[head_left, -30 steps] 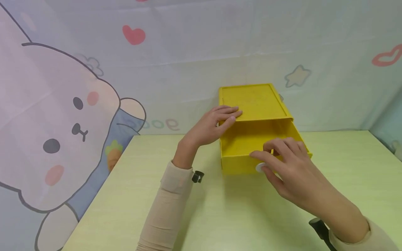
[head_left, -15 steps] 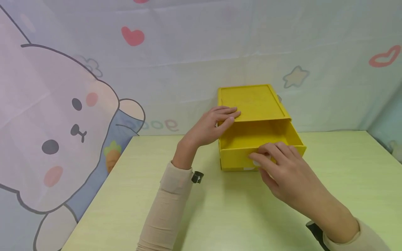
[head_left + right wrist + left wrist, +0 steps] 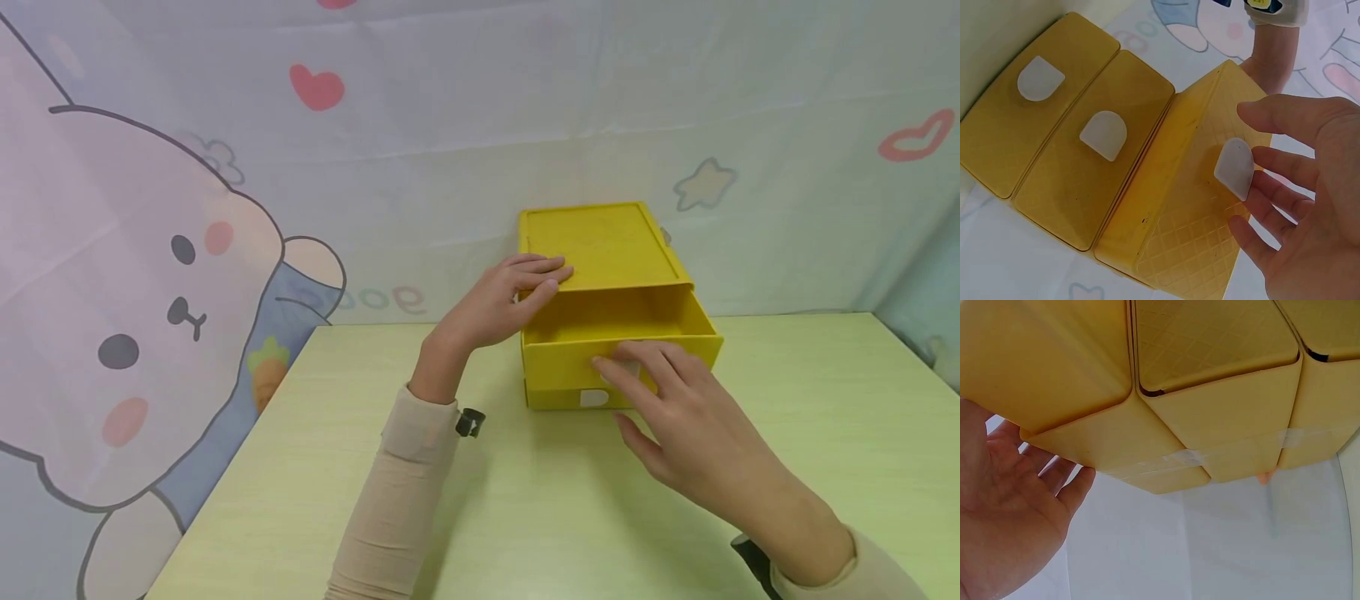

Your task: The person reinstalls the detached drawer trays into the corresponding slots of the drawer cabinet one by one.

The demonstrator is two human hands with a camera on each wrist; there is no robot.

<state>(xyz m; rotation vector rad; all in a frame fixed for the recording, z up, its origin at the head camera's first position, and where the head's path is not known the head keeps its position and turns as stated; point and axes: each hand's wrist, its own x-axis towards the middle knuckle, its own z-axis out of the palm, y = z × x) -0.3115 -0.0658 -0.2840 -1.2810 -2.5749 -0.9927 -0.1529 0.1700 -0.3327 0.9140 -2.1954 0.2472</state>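
Note:
A small yellow drawer cabinet (image 3: 607, 246) stands at the back of the table, its top drawer (image 3: 555, 367) pulled partly out. In the head view my left hand (image 3: 502, 304) rests on the cabinet's front left top edge, fingers flat over the top; in the left wrist view it lies along the cabinet's side. My right hand (image 3: 1316, 187) is at the drawer's front. Its fingertips are right at the white handle (image 3: 1235, 169), fingers extended and the thumb apart from it. Inside the drawer only bare yellow walls show.
Below the top drawer are two closed drawers with white handles, the middle handle (image 3: 1105, 134) and the lowest handle (image 3: 1040, 79). A printed cloth (image 3: 480, 150) hangs behind the pale table (image 3: 360, 392). Clear tape (image 3: 1185, 456) runs along the cabinet's side.
The top drawer has slid partway back into the cabinet, uncovering a handle below. My right hand moved with it, its thumb coming off the white handle. The left hand has stayed in place.

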